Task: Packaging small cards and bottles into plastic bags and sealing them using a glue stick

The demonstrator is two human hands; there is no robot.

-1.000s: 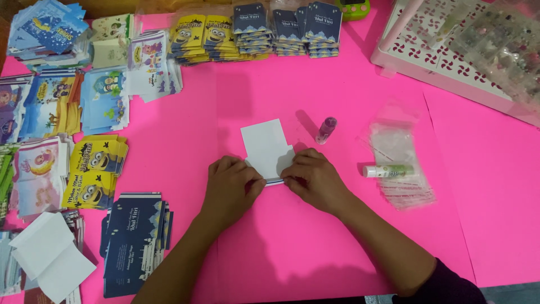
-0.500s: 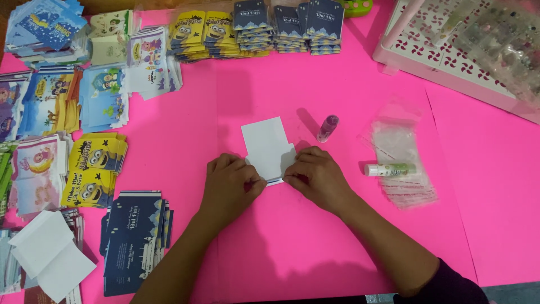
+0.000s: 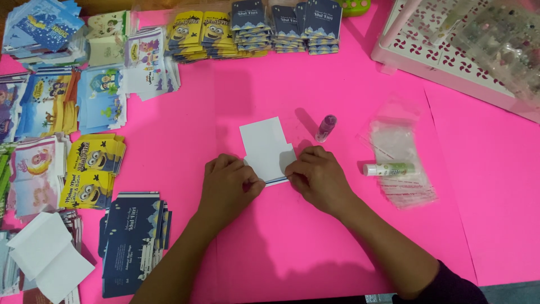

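The work surface is a bright pink sheet (image 3: 337,242) that fills the view. At 1 o'clock a white lattice basket (image 3: 405,53) is placed on it. Stacks of printed envelopes are arranged along the 12 o'clock edge (image 3: 281,25) and down the 9 o'clock side (image 3: 93,169); a dark blue stack (image 3: 132,242) is set at 7 o'clock. At 3 o'clock a pile of clear plastic sleeves (image 3: 402,163) is laid flat, with a white glue stick (image 3: 389,169) resting across it. A small purple bottle (image 3: 325,128) is stood upright near the centre.

The white envelope blank (image 3: 264,143) is located at the centre, flat on the sheet. Its lower edge is pressed down by the left hand (image 3: 228,188) from 8 o'clock and by the right hand (image 3: 320,180) from 4 o'clock. The fingers of both hands are curled together, their tips clamped on that edge.

The step in hand is judged to be the creasing of the bottom fold. For the next move, firm, even pressure along the crease is called for, with the edges kept aligned.
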